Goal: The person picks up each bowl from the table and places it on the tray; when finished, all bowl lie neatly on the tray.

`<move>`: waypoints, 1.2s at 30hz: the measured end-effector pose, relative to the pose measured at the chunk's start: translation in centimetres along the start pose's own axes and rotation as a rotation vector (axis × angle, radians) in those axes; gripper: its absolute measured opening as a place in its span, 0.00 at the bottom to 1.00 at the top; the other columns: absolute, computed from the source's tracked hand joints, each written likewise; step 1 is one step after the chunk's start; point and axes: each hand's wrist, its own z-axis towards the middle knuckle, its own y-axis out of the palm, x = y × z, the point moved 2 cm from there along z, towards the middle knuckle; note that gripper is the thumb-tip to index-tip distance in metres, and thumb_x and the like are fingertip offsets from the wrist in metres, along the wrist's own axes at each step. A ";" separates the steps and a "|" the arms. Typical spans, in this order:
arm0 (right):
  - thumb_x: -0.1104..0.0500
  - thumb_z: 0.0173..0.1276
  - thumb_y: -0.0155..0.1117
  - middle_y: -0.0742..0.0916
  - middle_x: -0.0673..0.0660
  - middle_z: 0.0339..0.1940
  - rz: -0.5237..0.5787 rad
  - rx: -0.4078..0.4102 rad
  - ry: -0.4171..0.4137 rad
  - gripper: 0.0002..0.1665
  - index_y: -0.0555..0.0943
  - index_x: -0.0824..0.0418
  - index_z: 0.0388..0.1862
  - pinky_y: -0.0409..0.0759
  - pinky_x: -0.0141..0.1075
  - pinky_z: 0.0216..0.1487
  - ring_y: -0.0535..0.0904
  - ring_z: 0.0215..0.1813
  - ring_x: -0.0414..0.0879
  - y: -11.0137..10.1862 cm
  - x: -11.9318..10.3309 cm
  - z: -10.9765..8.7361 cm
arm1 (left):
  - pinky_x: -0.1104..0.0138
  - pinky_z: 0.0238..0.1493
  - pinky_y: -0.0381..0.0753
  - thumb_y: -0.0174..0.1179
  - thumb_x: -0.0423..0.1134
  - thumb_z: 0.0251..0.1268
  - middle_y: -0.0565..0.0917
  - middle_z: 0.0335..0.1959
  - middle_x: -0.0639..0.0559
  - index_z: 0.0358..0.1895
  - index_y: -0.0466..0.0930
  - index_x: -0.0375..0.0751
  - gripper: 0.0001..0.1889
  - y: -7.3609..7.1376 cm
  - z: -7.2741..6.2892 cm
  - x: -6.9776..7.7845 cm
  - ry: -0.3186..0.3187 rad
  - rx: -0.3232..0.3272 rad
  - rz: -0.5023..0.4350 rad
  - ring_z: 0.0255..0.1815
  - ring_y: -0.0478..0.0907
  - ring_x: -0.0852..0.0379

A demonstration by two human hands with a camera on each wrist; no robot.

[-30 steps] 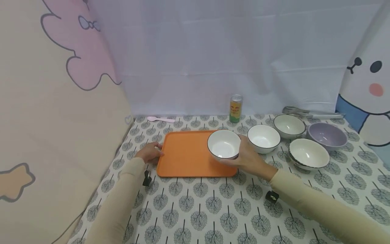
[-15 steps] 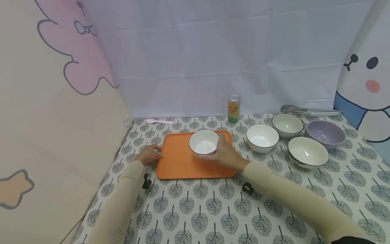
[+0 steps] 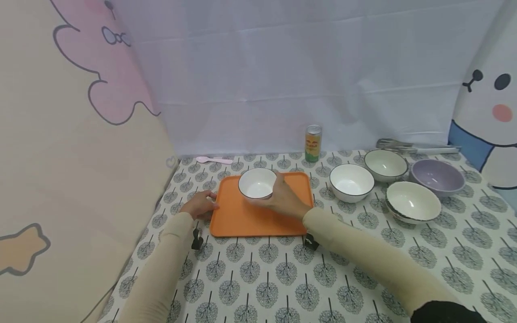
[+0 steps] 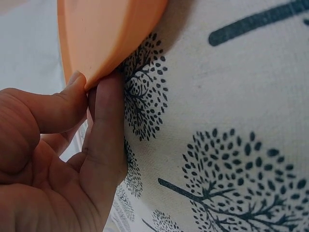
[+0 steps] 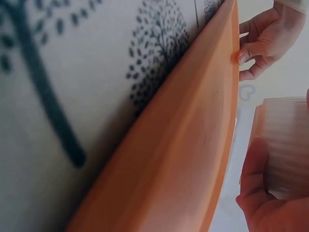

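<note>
My left hand [image 3: 199, 205] is at the left edge of an orange tray [image 3: 258, 226]. In the left wrist view its thumb lies over the tray rim [image 4: 79, 77] and the fingers reach beneath, pinching it. A white bowl [image 3: 256, 183] with a thin dark rim sits in the grip of my right hand [image 3: 284, 199], over the back left-middle part of the tray. The right wrist view shows my right fingers [image 5: 256, 179] curled around the wall of this bowl [image 5: 292, 145], close over the tray. The far side of the bowl is hidden there.
Right of the tray stand a second white bowl [image 3: 351, 183], a pale green bowl [image 3: 385, 166], a cream bowl [image 3: 413, 202] and a purple bowl [image 3: 437, 176]. A drink can [image 3: 313, 144], a pink spoon [image 3: 214, 160] and a whisk [image 3: 389, 144] lie or stand along the back.
My right hand has carried the white bowl leftward, from the tray's right edge to left of its middle. My left hand has stayed at the tray's left edge.
</note>
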 end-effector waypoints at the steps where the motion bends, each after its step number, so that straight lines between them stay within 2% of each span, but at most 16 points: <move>1: 0.38 0.49 0.82 0.74 0.64 0.62 -0.001 -0.002 0.000 0.74 0.45 0.65 0.78 0.74 0.49 0.64 0.74 0.62 0.54 0.2 0.0 0.2 | 0.61 0.42 0.85 0.64 0.34 0.68 0.83 0.47 0.42 0.61 0.73 0.38 0.20 0.0 0.1 0.0 -0.003 0.005 0.010 0.38 0.85 0.52; 3: 0.37 0.48 0.82 0.74 0.64 0.62 -0.009 -0.006 0.003 0.74 0.46 0.65 0.78 0.74 0.48 0.65 0.74 0.62 0.54 0.5 -0.1 0.4 | 0.61 0.42 0.85 0.64 0.34 0.68 0.83 0.47 0.42 0.61 0.73 0.38 0.20 0.0 0.3 -0.1 -0.006 0.004 0.002 0.38 0.86 0.52; 10: 0.37 0.49 0.81 0.75 0.64 0.60 0.006 -0.013 -0.001 0.71 0.46 0.66 0.76 0.76 0.47 0.62 0.75 0.60 0.53 1.6 -0.8 1.3 | 0.61 0.42 0.87 0.62 0.33 0.70 0.84 0.48 0.40 0.62 0.72 0.36 0.20 -0.2 0.0 -0.1 0.043 -0.008 -0.031 0.39 0.86 0.51; 14: 0.36 0.51 0.80 0.75 0.64 0.60 -0.037 -0.028 0.001 0.69 0.49 0.68 0.74 0.76 0.45 0.61 0.76 0.60 0.54 2.3 -1.0 1.9 | 0.61 0.41 0.86 0.63 0.32 0.69 0.84 0.47 0.40 0.62 0.72 0.35 0.21 -0.3 -0.3 0.1 0.067 -0.014 -0.044 0.37 0.86 0.51; 23: 0.34 0.51 0.78 0.76 0.68 0.60 -0.090 -0.077 0.007 0.73 0.46 0.72 0.76 0.76 0.45 0.62 0.75 0.61 0.55 3.8 -0.5 3.1 | 0.61 0.41 0.86 0.63 0.31 0.69 0.84 0.43 0.41 0.63 0.72 0.34 0.21 0.3 -0.5 -0.1 0.061 -0.017 -0.056 0.36 0.86 0.52; 32: 0.41 0.51 0.82 0.76 0.69 0.61 -0.095 -0.159 0.016 0.72 0.45 0.70 0.77 0.76 0.44 0.63 0.76 0.61 0.56 4.0 -0.8 3.4 | 0.61 0.42 0.87 0.62 0.32 0.70 0.84 0.45 0.41 0.63 0.71 0.35 0.21 0.4 -0.4 -0.1 0.050 -0.015 -0.057 0.37 0.86 0.51; 36: 0.46 0.52 0.83 0.75 0.65 0.61 -0.110 -0.198 0.008 0.67 0.49 0.70 0.76 0.75 0.42 0.64 0.75 0.60 0.54 3.7 -1.4 3.7 | 0.61 0.42 0.87 0.62 0.31 0.69 0.83 0.45 0.41 0.64 0.71 0.36 0.21 0.2 -0.5 -0.2 0.051 -0.014 -0.054 0.37 0.86 0.51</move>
